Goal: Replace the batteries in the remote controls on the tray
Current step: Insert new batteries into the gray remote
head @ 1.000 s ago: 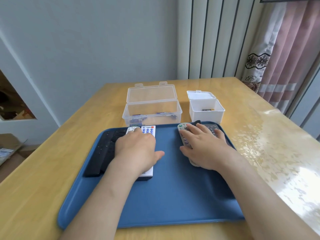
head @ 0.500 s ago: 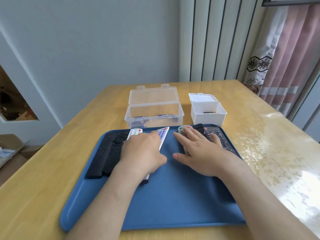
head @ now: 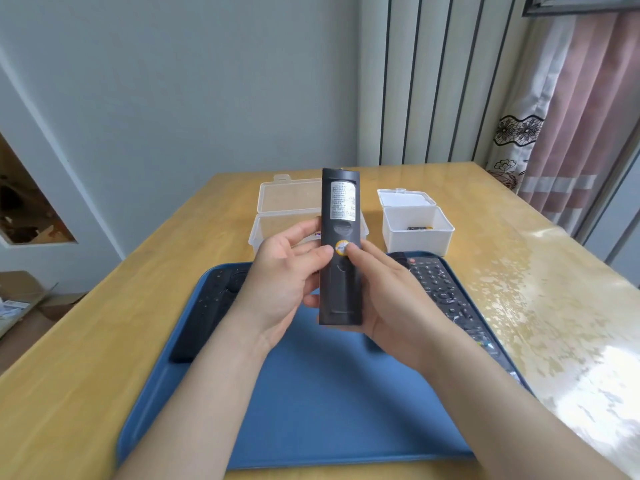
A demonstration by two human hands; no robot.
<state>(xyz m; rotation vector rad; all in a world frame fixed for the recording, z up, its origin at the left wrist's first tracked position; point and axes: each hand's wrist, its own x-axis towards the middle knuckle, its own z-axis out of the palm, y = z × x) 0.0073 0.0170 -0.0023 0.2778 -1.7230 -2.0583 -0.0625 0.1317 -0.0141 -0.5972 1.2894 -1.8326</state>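
Tray on tabletop. Left remote along tray's left edge, right remote along right edge. Raised remote above tray between them. Behind tray: wide box left, small box right.

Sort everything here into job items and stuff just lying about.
Job:
- held remote, back up, gripped by left hand and right hand
- slim black remotes
- keypad remote
- blue tray
- clear box
- white box

Lying about:
- curtain
- cardboard box on the floor
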